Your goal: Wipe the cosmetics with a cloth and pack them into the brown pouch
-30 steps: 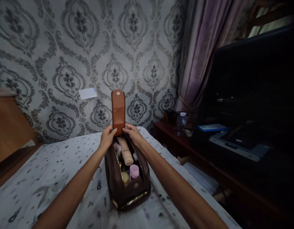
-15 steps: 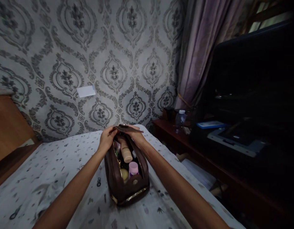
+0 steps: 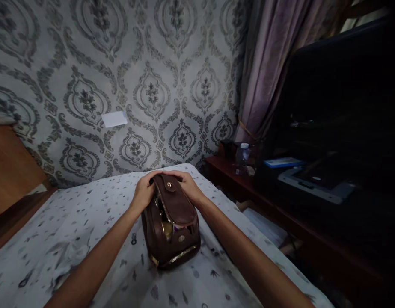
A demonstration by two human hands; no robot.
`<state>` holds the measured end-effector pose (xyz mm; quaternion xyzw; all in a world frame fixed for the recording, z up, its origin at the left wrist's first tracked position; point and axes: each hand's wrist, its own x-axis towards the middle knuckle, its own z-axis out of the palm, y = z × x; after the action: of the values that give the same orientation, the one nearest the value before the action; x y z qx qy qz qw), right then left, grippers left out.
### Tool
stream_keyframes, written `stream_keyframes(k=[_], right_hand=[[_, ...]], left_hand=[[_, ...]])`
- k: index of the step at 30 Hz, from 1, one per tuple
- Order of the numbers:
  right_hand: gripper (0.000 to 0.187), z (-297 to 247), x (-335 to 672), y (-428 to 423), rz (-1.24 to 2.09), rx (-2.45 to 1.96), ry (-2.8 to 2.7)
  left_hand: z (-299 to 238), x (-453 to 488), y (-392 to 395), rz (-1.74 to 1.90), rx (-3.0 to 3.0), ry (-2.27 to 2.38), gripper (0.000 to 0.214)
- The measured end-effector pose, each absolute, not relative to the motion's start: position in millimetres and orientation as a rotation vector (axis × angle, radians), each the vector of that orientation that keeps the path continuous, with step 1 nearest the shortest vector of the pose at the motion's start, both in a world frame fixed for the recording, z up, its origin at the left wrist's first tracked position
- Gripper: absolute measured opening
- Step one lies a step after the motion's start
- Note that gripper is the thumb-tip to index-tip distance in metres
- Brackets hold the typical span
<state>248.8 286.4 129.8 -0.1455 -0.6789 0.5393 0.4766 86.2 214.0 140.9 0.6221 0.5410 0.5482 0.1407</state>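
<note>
A brown cosmetic bag point(image 3: 168, 252) with gold zips stands on the bed. Its flap point(image 3: 178, 201), with a gold stud on a small tab, now lies over most of the opening. Through the gap along the left and near side, a yellowish round item point(image 3: 167, 230) and a bit of pink show inside. My left hand point(image 3: 142, 192) is closed around the bag's far left corner, thumb at the flap's edge. Holding the far right corner is my right hand point(image 3: 189, 187), its fingertips partly hidden behind the bag.
The bed's patterned white sheet point(image 3: 104, 231) spreads around the bag, against a wallpapered wall. To the right, a dark red desk point(image 3: 221, 169) carries a clear bottle point(image 3: 242, 156), a blue-edged box point(image 3: 283, 162) and a big black screen point(image 3: 338, 102). A wooden board point(image 3: 16, 167) stands left.
The flap has come down from the far end toward me, covering the bottles that showed inside. My hands have stayed at the bag's far end.
</note>
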Motion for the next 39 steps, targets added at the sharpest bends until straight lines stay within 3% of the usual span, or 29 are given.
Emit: stream_keyframes(k=[24,26,32,39], right_hand=[[0.034,98.4,285.8,229.8,0.834,-0.596,-1.848],[0.033,95.7,286.7,223.1,0.813,-0.628,-1.821],[0.033,85.3,289.1,209.2,0.77,-0.651,-1.736],[0.034,81.7,288.6,207.0,0.825,-0.624,-1.684]], left_hand=[[116.7,137.2,101.7,1.308,2.073,1.856,0.055],[109.9,143.9,90.3,1.357,2.085,1.85,0.051],[100.7,151.5,71.3,1.398,2.024,1.917,0.013],[102.9,154.9,65.7,1.435,1.913,2.005,0.014]])
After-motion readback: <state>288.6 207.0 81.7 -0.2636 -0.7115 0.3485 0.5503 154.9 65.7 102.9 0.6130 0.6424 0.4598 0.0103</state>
